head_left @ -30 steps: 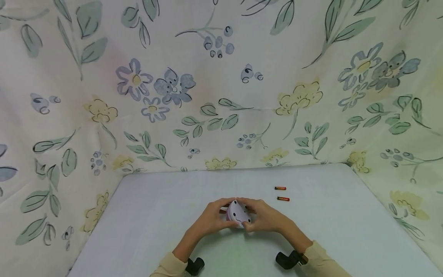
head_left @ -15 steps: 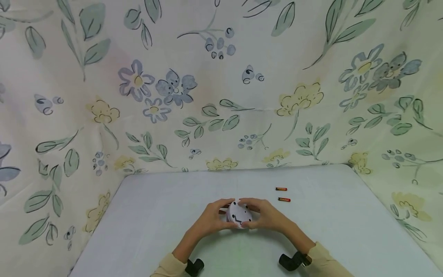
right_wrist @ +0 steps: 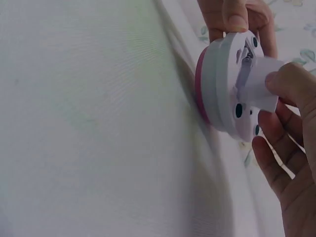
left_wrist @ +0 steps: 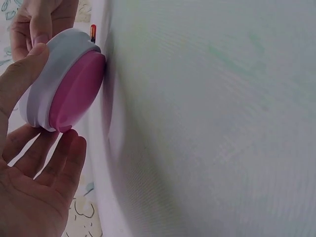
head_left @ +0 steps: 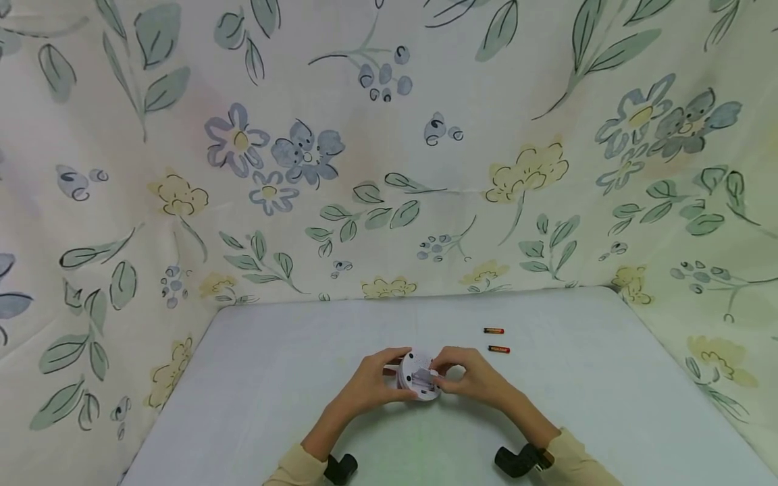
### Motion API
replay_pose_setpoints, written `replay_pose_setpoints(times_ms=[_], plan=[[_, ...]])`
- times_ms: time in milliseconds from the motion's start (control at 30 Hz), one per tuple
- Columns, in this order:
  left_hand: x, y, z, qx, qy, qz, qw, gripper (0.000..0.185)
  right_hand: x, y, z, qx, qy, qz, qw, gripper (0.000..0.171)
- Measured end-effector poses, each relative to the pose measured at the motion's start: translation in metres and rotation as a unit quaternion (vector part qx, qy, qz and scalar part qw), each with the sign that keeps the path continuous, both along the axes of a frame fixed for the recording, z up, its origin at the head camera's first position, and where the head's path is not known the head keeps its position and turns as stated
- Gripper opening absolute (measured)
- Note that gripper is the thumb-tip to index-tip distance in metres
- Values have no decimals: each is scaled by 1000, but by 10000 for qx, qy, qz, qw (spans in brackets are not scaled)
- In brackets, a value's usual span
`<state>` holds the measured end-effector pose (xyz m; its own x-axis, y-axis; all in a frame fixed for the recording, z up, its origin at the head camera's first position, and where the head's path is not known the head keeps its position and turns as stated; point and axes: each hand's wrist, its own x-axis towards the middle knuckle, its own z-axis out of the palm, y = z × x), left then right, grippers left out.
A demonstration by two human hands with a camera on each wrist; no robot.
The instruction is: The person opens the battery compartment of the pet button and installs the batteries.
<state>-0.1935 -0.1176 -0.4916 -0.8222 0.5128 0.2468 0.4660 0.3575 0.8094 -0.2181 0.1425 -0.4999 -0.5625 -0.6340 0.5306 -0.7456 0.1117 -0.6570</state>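
Note:
A round device (head_left: 418,378) with a white body and a pink face (left_wrist: 74,94) stands on its edge on the table, its back turned up toward me. My left hand (head_left: 379,378) grips its left rim, thumb on top (left_wrist: 22,74) and fingers underneath. My right hand (head_left: 462,374) pinches a small white cover (right_wrist: 259,84) that is lifted off the device's back (right_wrist: 237,98), and an open slot shows beneath it. Two small red and black batteries (head_left: 494,331) (head_left: 498,349) lie on the table beyond my right hand.
The pale grey table (head_left: 273,378) is walled on three sides by a flowered cloth (head_left: 389,169). Black wrist camera mounts (head_left: 340,467) (head_left: 516,460) sit on both cream sleeves near the front edge.
The back of the device was closed before. Now my right hand has pulled the small white cover away from it. My left hand has kept its hold.

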Motion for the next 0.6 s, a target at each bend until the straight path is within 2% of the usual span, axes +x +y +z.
replay_pose_setpoints(times_ms=[167, 233, 600], plan=[[1, 0, 0, -37, -95, 30, 9999, 77, 2, 3, 0, -71, -300, -166, 9994, 21], [0, -1, 0, -58, -139, 47, 9999, 78, -2, 7, -6, -62, -417, -322, 9986, 20], [1, -2, 1, -75, -222, 88, 9997, 78, -4, 22, -5, 172, -913, -630, 9937, 15]])
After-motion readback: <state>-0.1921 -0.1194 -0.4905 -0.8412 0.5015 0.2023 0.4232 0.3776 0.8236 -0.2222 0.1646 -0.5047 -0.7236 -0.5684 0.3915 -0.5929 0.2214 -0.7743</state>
